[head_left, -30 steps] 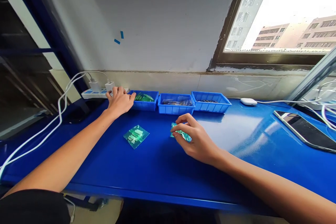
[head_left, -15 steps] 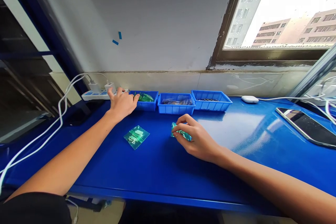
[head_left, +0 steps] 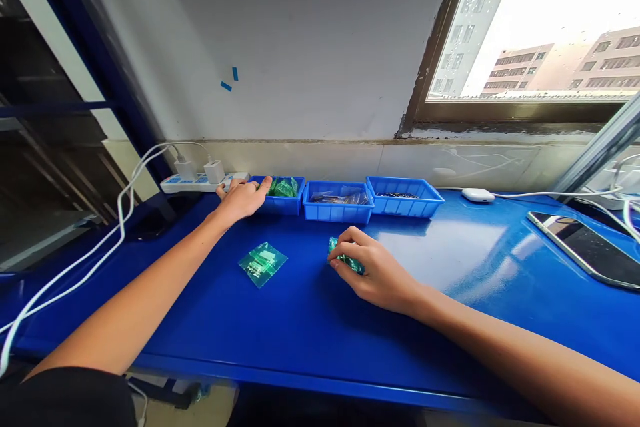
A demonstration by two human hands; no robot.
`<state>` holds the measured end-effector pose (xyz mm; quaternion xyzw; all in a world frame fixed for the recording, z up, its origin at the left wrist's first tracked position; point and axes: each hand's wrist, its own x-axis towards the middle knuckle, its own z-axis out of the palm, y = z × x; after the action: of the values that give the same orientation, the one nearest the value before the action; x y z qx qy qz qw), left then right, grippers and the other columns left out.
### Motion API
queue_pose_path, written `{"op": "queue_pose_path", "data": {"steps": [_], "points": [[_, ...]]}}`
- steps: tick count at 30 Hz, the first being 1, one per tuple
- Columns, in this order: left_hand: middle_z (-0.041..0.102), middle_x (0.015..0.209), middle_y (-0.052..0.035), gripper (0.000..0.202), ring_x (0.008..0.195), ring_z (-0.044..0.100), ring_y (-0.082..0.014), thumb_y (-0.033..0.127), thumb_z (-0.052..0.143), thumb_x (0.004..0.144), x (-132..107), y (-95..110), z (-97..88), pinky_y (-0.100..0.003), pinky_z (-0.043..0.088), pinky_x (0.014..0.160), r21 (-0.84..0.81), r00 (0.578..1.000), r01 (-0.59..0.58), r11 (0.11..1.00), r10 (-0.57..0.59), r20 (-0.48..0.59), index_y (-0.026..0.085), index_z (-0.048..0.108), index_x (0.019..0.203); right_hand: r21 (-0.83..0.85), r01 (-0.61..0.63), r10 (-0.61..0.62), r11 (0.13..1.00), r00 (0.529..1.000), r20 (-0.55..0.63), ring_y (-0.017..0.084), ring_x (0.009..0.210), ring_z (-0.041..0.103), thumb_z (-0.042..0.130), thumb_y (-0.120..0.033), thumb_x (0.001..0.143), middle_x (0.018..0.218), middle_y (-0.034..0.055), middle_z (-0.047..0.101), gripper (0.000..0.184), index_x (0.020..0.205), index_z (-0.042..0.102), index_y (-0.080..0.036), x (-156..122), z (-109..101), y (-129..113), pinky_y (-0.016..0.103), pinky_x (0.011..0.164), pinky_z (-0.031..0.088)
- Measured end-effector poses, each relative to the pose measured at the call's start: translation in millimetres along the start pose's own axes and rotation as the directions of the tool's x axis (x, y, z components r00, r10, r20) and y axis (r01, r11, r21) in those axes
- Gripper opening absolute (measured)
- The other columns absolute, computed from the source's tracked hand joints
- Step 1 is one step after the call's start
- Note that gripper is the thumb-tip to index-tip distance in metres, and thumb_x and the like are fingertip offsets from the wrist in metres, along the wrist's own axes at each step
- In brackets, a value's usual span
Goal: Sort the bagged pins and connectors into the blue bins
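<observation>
My left hand (head_left: 243, 200) is at the left end of a small blue bin (head_left: 280, 205) that holds green plastic packets (head_left: 284, 187). Its thumb reaches over the packets, while the other fingers, apart and partly hidden, extend past the bin's left end; nothing shows in its grasp. My right hand (head_left: 373, 263) pinches a shiny green plastic bag (head_left: 354, 262) just above or on the blue table; the fingers cover part of it. Between the hands, a flat clear green bag (head_left: 263, 264) with small pale pieces inside lies on the table (head_left: 295, 333).
A middle blue bin (head_left: 337, 213) holds clear bags, and a right blue bin (head_left: 407, 206) holds small dark parts. A power strip (head_left: 200, 182) with chargers and white cables (head_left: 123, 213) lies at left. A white case (head_left: 477, 195) and a phone (head_left: 587, 247) are at right.
My left hand has shifted slightly right and farther in over the bin, its fingers drawn closer. My right hand keeps its pinch on the bag. The whole view has shifted a little.
</observation>
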<state>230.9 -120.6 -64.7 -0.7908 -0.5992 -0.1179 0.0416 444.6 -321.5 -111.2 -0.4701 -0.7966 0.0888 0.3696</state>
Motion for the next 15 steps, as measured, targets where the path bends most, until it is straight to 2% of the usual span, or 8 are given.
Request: {"op": "queue_pose_path", "data": {"steps": [4,8,12,15], "points": [[0.058,0.124,-0.0156,0.064,0.133,0.029,-0.0328,0.06,0.019,0.089,-7,4,2.2,-0.057,0.015,0.105,-0.021,0.998,-0.058,0.998,0.057,-0.026,0.018,0.065,0.106,-0.002,0.007,-0.007,1.0,1.0,-0.024,0.015,0.079,0.056,0.051,-0.016,0.085,0.09,0.006,0.056,0.013,0.089,0.063,-0.019,1,-1,-1,0.031,0.071,0.05],[0.052,0.132,-0.0151,0.063,0.133,0.03,-0.0303,0.06,0.026,0.087,-12,7,0.5,-0.049,0.023,0.105,-0.061,0.996,-0.093,0.994,0.092,-0.017,0.017,0.051,0.127,-0.062,-0.019,0.013,0.998,0.996,-0.092,0.018,0.083,0.054,0.052,-0.016,0.084,0.091,0.0067,0.056,0.013,0.092,0.062,-0.02,2,-2,1,0.035,0.075,0.049],[0.052,0.131,-0.0159,0.069,0.126,0.04,-0.0318,0.064,0.037,0.082,-11,7,-1.2,-0.046,0.03,0.1,-0.076,0.996,-0.093,0.993,0.093,0.003,0.019,0.043,0.134,-0.183,-0.096,0.075,0.978,0.99,-0.122,0.022,0.09,0.052,0.055,-0.019,0.082,0.094,0.0079,0.055,0.017,0.099,0.06,-0.021,2,-1,8,0.043,0.081,0.048],[0.055,0.127,-0.0155,0.065,0.128,0.038,-0.0324,0.064,0.033,0.084,-12,6,0.2,-0.049,0.025,0.102,-0.061,0.994,-0.104,0.993,0.105,0.015,0.021,0.047,0.131,-0.242,-0.146,0.131,0.959,0.988,-0.08,0.023,0.09,0.052,0.055,-0.023,0.083,0.095,0.0084,0.055,0.02,0.102,0.059,-0.021,1,1,12,0.046,0.081,0.048]]}}
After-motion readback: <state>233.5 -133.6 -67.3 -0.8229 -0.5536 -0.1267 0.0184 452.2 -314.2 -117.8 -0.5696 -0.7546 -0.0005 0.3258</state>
